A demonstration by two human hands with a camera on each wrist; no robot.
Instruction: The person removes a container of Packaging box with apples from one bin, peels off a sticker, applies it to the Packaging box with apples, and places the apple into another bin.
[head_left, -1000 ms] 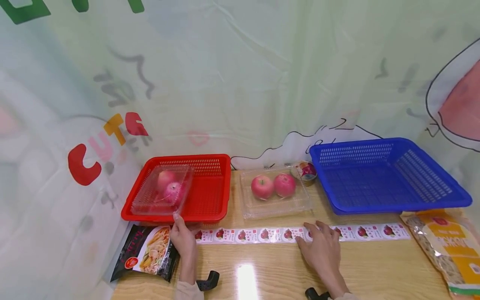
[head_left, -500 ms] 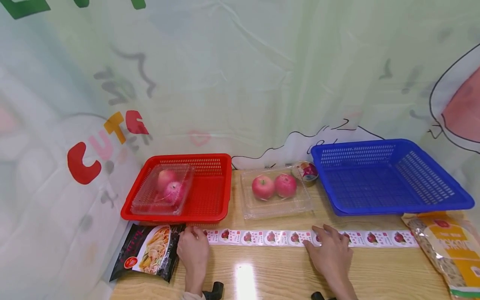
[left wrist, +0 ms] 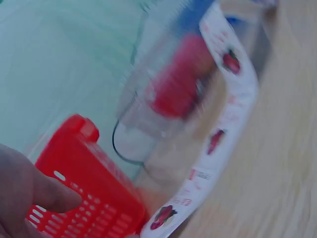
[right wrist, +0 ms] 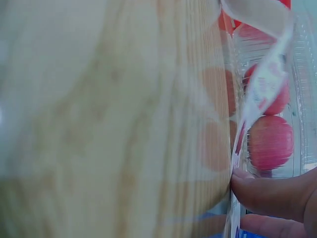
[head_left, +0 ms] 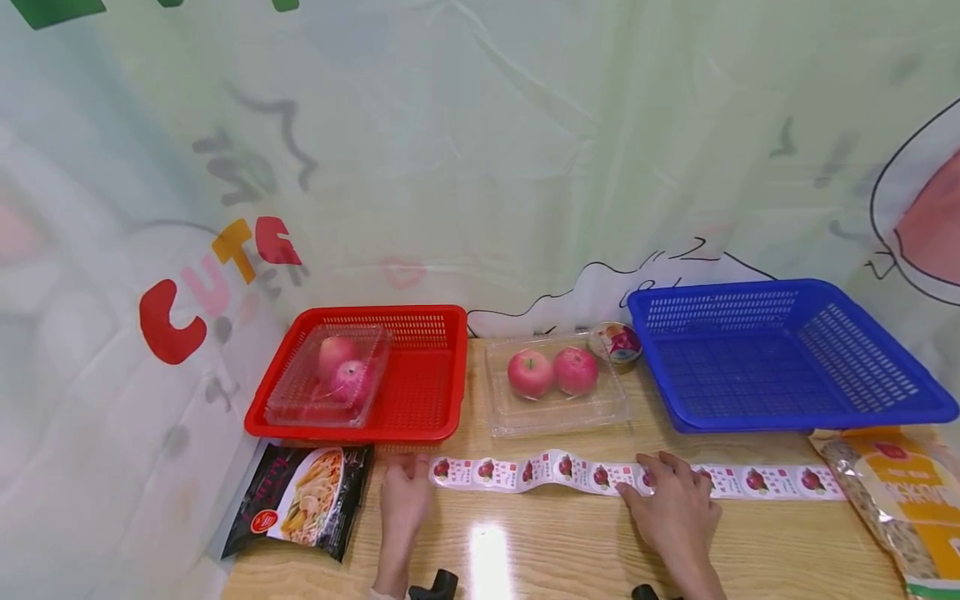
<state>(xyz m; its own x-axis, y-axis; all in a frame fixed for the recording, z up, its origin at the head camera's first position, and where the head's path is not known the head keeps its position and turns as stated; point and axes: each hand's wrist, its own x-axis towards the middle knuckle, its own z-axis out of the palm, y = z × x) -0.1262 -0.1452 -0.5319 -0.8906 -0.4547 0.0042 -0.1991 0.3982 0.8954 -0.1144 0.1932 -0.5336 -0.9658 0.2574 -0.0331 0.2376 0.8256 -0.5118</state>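
Red basket (head_left: pixel 420 392) — 2 boxed apples (head_left: pixel 341 371) inside

Bright, even overhead light; a white glare patch lies on the wooden table (head_left: pixel 491 546) near its front edge. Shadows are faint and short. The head view bows outward at its edges. Both wrist views are heavily motion-blurred, the sticker strip (left wrist: pixel 218 144) smeared, the apples (right wrist: pixel 270 141) soft.
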